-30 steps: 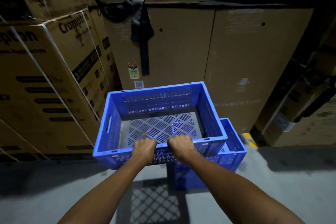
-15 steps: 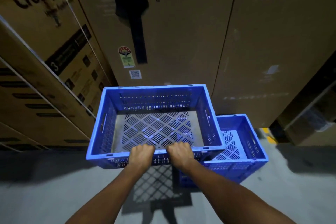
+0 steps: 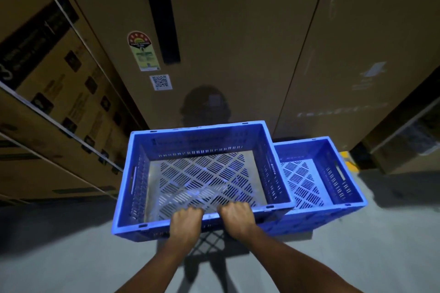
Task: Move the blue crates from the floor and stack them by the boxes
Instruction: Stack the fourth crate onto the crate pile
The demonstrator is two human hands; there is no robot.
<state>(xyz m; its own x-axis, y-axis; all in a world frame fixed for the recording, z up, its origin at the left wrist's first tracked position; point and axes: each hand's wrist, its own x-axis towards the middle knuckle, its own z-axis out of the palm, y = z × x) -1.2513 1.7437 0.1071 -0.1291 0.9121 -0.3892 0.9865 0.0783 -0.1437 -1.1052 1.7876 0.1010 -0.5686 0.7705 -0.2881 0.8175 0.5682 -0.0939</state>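
Observation:
I hold an empty blue slotted crate (image 3: 202,173) in the air by its near rim. My left hand (image 3: 185,223) and my right hand (image 3: 237,219) grip that rim side by side, fingers curled inside. A second blue crate (image 3: 319,173) stands lower, to the right and partly under the held one, close to the tall cardboard boxes (image 3: 238,43). The held crate overlaps its left side and hides it.
Tall brown cardboard boxes form a wall ahead, with strapped cartons (image 3: 47,102) stacked on the left and more boxes at the right edge (image 3: 409,131). The grey concrete floor (image 3: 71,257) carries the crate's lattice shadow between my arms.
I have come closer to the boxes and the view has tilted down. The held crate has moved forward and sits lower against the boxes, more over the second crate's left side.

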